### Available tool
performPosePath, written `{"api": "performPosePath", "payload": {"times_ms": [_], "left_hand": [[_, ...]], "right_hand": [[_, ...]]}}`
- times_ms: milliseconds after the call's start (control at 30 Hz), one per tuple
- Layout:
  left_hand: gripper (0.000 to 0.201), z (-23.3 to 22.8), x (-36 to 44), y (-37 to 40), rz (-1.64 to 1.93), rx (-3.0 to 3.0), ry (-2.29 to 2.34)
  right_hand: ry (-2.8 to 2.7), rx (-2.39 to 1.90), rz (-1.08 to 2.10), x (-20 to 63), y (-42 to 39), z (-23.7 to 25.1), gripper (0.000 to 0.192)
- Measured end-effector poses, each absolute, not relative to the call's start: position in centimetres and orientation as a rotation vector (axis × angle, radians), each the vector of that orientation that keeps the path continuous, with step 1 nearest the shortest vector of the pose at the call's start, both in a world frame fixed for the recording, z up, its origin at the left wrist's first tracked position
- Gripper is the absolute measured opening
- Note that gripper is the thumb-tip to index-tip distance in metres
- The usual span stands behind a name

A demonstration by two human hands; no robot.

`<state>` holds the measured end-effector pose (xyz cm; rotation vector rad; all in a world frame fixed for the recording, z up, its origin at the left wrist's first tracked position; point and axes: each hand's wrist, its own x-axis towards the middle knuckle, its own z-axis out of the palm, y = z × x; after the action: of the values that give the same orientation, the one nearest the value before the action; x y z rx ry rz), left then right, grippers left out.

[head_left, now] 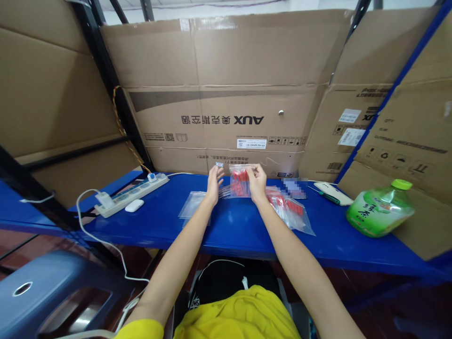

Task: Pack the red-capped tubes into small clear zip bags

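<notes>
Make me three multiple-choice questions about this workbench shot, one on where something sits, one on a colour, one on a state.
1. Where does the green drink bottle lie?
A. right end of the blue table
B. beside the power strip
C. on the stool

2. What colour are the parts inside the clear zip bag held up by both hands?
A. blue
B. red
C. yellow

3. How is the green drink bottle positioned?
A. upright
B. on its side
C. upside down

Answers: 1 A, it rests far right, away from the power strip at the left. 2 B, red pieces show through the bag between the left hand and right hand. 3 B, its cap points sideways and up to the right.
</notes>
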<state>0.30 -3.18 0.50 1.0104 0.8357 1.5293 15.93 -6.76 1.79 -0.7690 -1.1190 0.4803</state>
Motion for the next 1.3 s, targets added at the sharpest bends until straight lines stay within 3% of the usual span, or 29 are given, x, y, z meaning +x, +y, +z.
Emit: {"api": "performPosePath", "payload": {"times_ms": [167,333,600,900,1300], "left_hand": [[0.031,1.1,0.4,-4.0,1.734,1.556,0.856],[0.026,1.1,0.1,-3.9,1.747,1.596,0.861],[0.03,1.2,0.5,-4.3,1.727,1.612,0.796],[0.029,1.0,0.5,-4.8,1.785,1.96,0.855],[0.029,1.6,0.7,-5.6,1.652,2.007,0.81]], "right_hand": [[-1.125,-0.784,0.55,15.4,-6.7,1.5,0.03],[-1.13,-0.793,0.606,15.2,-6.4,1.1,0.028],[-1.254,-0.813,0.703,15.1,-6.9,1.2,0.03],[-1.452,-0.918,0.47,16.0,-6.3,0.9,0.026],[-1.448,-0.85,0.576,15.7,-6.8,1.3,0.034]]}}
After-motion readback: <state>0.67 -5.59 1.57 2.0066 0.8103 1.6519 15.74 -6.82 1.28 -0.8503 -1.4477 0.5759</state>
